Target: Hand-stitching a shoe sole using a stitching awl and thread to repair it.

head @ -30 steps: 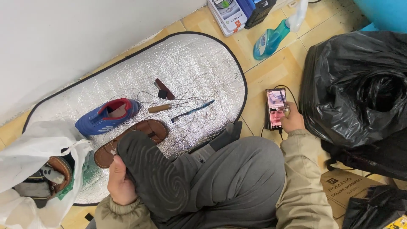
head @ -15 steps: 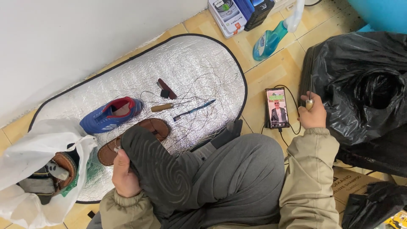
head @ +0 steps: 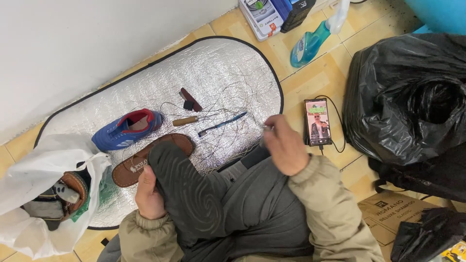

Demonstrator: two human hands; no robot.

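**Right hand brought back from the phone to the mat**

The right hand (head: 284, 148) had been withdrawn from the phone (head: 318, 122) to the silver mat's (head: 228, 63) right edge, fingers pinched on something small, unidentifiable. The brown sandal (head: 145, 159), steadied by the left hand (head: 149, 194) near the front edge, lay lengthwise, toe up-right; stitching seemed resumed.

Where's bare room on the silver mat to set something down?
Free: the silver mat upper stretch, between the wall and the dark tool. Also its left end above the blue shoe. Crowded: centre, with thread tangle, wooden-handled tool, blue tool, brown sandal.
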